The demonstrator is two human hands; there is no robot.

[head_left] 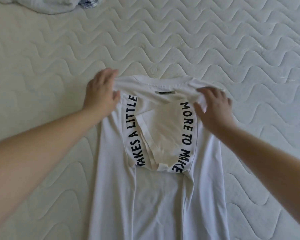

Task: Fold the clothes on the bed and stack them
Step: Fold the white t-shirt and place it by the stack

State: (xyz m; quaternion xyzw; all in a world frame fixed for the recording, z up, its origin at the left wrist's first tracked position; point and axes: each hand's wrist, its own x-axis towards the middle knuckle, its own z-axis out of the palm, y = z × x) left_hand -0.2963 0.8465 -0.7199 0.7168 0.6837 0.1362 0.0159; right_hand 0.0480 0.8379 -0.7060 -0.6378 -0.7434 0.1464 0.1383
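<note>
Covering the whole view, the mattress [215,40] serves as the folding surface, and a white shirt [154,196] is laid lengthwise on it near the middle, collar toward the far edge and hem running off the near edge of the view. Both sides of the shirt are seen folded in toward the centre, so that the printed words run in two upright columns; this is judged to be the narrowing step before the length is doubled over. At the far left corner a heap of clothes [47,4] is left, apparently waiting to be folded. The shirt's left shoulder is pinched by the left hand [100,94], thumb under and fingers over the cloth. The right shoulder is gripped by the right hand [213,108], fingers curled into the fabric. The shoulders are probably held thus so that the top can be drawn taut and kept square.
</note>
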